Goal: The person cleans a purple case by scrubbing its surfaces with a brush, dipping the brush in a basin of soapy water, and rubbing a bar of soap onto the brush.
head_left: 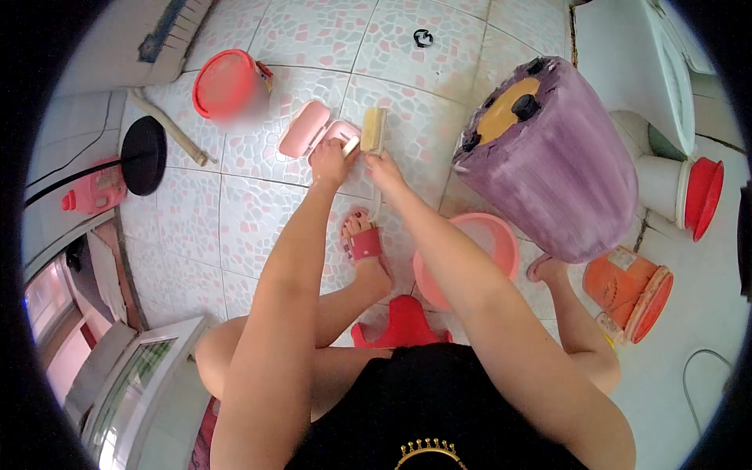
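Observation:
My left hand is closed on a small white bar of soap, just over the near edge of an open pink soap box. The box's two halves lie spread on the tiled floor. My right hand is closed round the handle of a scrubbing brush. The brush's pale yellow bristles face up and point away from me, close beside the soap. To the right, a purple upholstered stool lies tipped over, its underside with black feet turned toward the brush.
A pink basin stands under my right forearm. A red bucket is at the far left, near a pale pipe. An orange bucket lies at the right. A red plastic stool is between my legs.

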Demonstrator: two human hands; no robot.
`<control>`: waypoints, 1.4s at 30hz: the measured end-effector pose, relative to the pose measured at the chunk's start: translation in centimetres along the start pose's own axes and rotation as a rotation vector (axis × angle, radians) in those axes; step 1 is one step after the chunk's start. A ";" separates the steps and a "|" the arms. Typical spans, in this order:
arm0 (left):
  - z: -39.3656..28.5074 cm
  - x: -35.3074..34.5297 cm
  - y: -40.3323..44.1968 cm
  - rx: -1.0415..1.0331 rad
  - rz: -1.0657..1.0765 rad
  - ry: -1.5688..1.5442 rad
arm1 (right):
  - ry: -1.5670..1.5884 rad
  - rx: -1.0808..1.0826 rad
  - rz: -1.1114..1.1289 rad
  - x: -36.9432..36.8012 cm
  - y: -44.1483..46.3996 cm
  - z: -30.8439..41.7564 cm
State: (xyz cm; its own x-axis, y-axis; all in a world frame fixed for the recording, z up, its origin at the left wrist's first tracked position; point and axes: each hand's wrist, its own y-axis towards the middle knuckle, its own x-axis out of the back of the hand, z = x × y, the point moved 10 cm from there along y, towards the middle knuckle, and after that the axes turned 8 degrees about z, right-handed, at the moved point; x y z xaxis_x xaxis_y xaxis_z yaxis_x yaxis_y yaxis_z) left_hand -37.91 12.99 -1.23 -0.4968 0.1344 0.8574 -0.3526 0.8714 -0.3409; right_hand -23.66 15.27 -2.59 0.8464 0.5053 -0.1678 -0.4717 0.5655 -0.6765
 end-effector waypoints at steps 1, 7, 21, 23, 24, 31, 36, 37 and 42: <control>0.4 -0.4 0.0 0.018 0.033 -0.031 | -0.007 0.022 -0.016 0.3 0.2 -0.3; 1.4 -0.1 0.4 0.024 -0.004 -0.135 | -0.156 0.061 -0.041 3.0 -4.9 1.3; -21.3 6.8 -6.0 -0.124 0.346 -1.778 | -0.043 0.388 -0.311 15.7 -29.2 5.6; -27.5 8.9 -10.6 -0.233 0.489 -1.895 | -0.022 0.490 -0.338 15.8 -32.4 10.5; -29.9 9.4 -12.6 -0.284 0.565 -1.938 | -0.013 0.538 -0.355 16.2 -33.8 12.3; -37.0 9.6 -22.1 -0.261 1.008 -2.204 | -0.136 0.671 -0.409 18.3 -40.4 16.1; -35.3 5.6 -21.2 -0.121 1.089 -2.079 | -0.671 0.737 -0.501 16.4 -45.6 17.3; -35.6 5.5 -21.4 -0.186 1.191 -2.022 | -0.755 0.648 -0.470 15.7 -46.1 17.3; -35.1 5.8 -21.7 -0.124 0.740 -1.585 | -0.954 0.685 -0.466 13.9 -47.4 16.6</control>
State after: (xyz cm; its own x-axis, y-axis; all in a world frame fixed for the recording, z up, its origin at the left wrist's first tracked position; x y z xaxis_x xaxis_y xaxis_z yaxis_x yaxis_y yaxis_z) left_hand -5.35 11.42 24.66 -0.7627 0.0010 -0.6468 0.3046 0.8828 -0.3577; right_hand 6.30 6.30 39.02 0.5864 0.2743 0.7622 -0.4500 0.8927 0.0250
